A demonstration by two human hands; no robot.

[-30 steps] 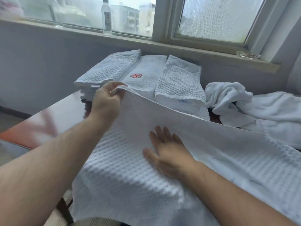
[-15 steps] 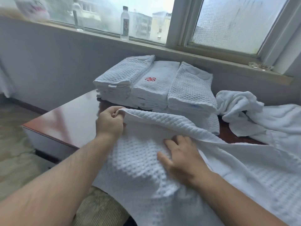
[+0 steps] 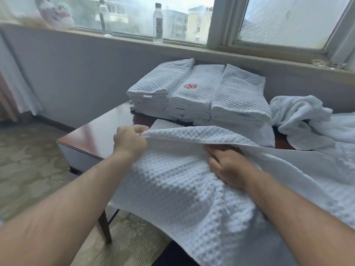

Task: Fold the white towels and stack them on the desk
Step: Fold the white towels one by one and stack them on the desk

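left hand: fingers curled tight, pinching the lifted edge of the waffle towel, just above the desk.
right hand: flat on the waffle towel, fingers stretched out and pressing down; tips tucked under the lifted fold, so not all seen.
waffle towel: white, with little bumpy squares; spread over the near part of the desk, front part hanging off the near edge; one edge held up in a soft fold from the left hand across to the right hand.
left stack: folded white towels at the back of the desk, close to the wall under the window.
middle stack: smooth folded towels with a red mark on top, touching the left stack.
right stack: bumpy folded towels, touching the middle stack.
loose towels: soft white heap, not folded, just beside the right stack.
desk: dark red-brown and shiny, with a bare corner at the left.
bottles: two clear ones standing up on the window sill, well apart from the towels.
carpet: pale, with a pattern, left of the desk.
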